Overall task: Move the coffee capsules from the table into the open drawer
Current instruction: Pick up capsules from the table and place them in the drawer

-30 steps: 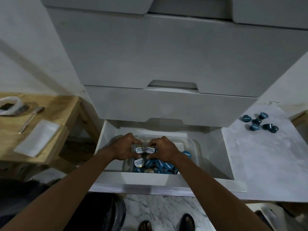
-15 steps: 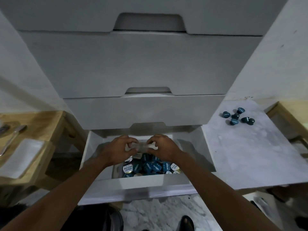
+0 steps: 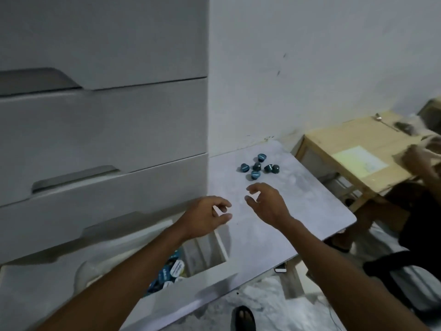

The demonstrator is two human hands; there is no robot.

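Blue coffee capsules (image 3: 259, 166) lay clustered on the table (image 3: 298, 211), beyond both hands; the left hand (image 3: 205, 217) and right hand (image 3: 267, 204) hovered empty, fingers loosely spread, presumably for gathering several toward the drawer (image 3: 191, 283).

Empty hands (image 3: 238, 211) over table (image 3: 310, 211) (capsules (image 3: 259, 166) beyond).

A home room: white drawer unit (image 3: 102, 130), marble-top table (image 3: 281, 211), wooden side table (image 3: 358, 142)
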